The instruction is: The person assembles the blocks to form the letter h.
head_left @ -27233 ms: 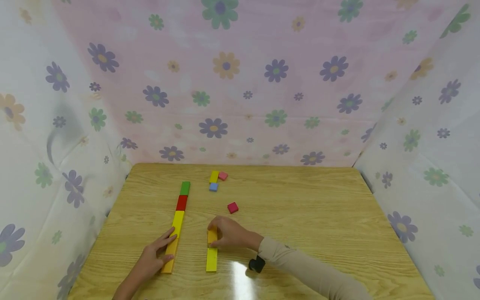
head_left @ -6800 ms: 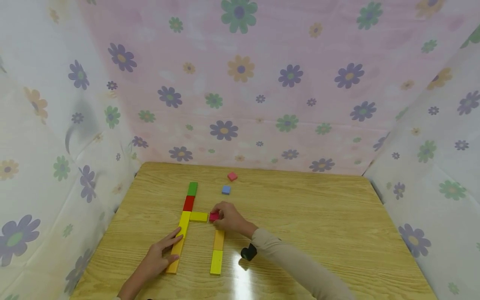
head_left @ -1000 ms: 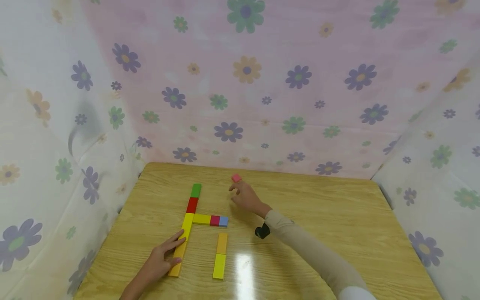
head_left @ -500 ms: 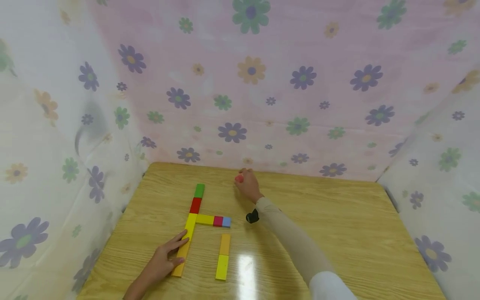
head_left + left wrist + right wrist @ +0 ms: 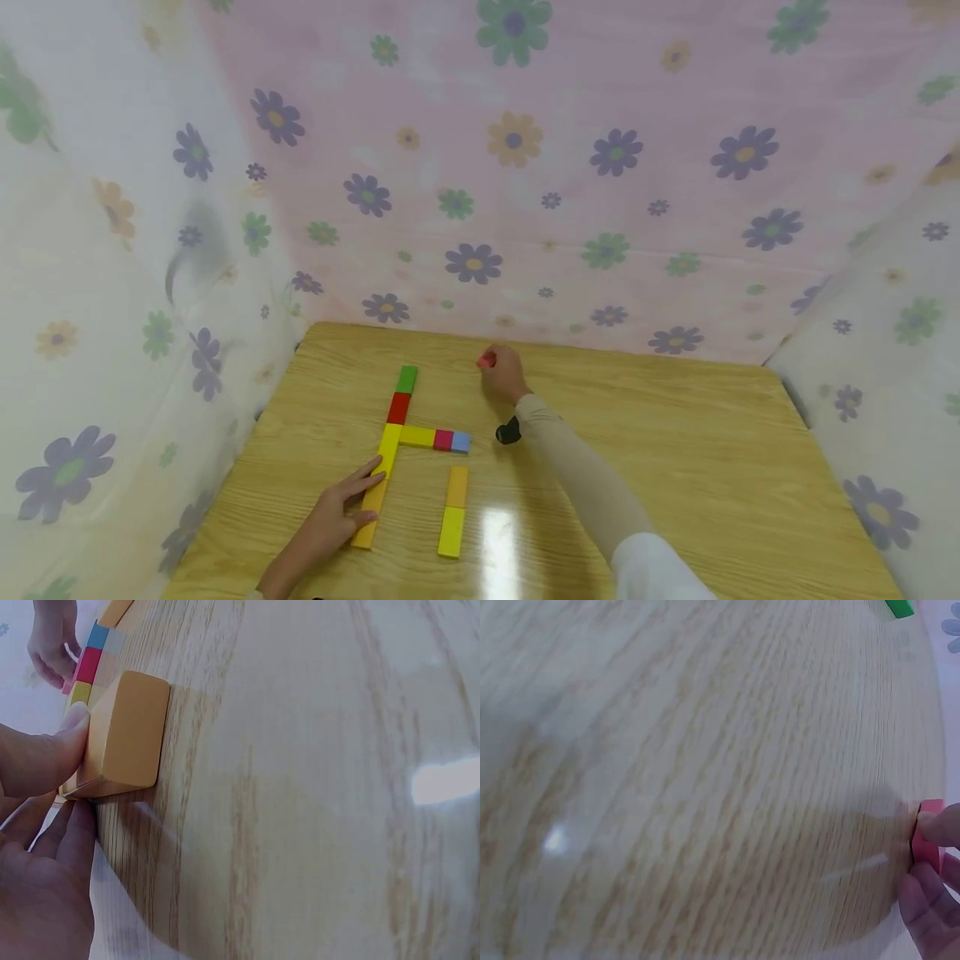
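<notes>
My left hand [image 5: 330, 518] holds the near end of a long row, its thumb and fingers on either side of an orange block [image 5: 135, 731]. Beyond that block the row runs through yellow [image 5: 388, 446], red [image 5: 399, 408] and green [image 5: 407, 379] blocks. A yellow block [image 5: 417, 436] branches right from the row, followed by a crimson block [image 5: 443, 440] and a blue block [image 5: 461, 442]. Near the table's back edge, my right hand [image 5: 504, 375] pinches a small pink block [image 5: 930, 844] between thumb and fingers.
Below the branch, a second orange block [image 5: 457, 486] and a yellow block [image 5: 452, 532] lie end to end, apart from the long row. The wooden table [image 5: 675, 467] has flowered cloth [image 5: 547, 250] behind it and at both sides.
Over the earlier frames, the yellow, crimson and blue blocks came to form the branch. In the last second, my right hand reached the pink block and took hold of it; my left hand stayed put.
</notes>
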Available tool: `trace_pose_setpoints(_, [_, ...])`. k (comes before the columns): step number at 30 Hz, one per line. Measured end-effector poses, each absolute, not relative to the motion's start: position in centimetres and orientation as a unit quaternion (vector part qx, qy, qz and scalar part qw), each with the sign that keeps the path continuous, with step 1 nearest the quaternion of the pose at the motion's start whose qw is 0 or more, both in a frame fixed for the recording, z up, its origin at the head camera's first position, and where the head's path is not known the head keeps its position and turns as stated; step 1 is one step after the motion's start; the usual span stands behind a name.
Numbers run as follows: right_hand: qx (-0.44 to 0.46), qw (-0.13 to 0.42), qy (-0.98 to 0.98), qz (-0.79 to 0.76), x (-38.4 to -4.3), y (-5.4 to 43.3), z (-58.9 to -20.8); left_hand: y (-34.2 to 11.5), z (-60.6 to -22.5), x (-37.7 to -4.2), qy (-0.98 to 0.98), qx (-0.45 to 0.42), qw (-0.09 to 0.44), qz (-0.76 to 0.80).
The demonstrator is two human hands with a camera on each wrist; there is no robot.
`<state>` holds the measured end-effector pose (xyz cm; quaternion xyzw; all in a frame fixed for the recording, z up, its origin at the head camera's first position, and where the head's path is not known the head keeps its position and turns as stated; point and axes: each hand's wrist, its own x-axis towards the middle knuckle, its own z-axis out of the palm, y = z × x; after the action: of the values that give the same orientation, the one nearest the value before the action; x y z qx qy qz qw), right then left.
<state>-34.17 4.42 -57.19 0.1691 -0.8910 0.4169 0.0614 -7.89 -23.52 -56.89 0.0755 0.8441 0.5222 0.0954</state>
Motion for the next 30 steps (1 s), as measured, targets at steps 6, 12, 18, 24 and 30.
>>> trace_pose_setpoints(6, [0.189,0.043,-0.876,0.442,-33.1,4.9,-56.5,-23.5,-56.9,-7.9,0.849,0.074,0.094,0.514])
trace_pose_setpoints(12, [0.219,0.015,-0.861,0.458,-31.9,5.4,-55.6,-23.5,-57.0,-7.9,0.862,0.070,0.086,0.495])
trace_pose_setpoints(18, [0.247,-0.011,-0.872,0.423,-30.3,5.6,-54.5,-23.4,-56.8,-7.9,0.866,0.068,0.086,0.489])
trace_pose_setpoints(24, [0.297,-0.033,-0.871,0.389,-28.6,6.1,-53.6,-23.4,-56.7,-8.0,0.862,0.080,0.084,0.493])
trace_pose_setpoints(30, [0.324,-0.050,-0.863,0.384,-26.4,6.6,-52.7,-23.3,-56.6,-8.0,0.861,0.094,0.073,0.494])
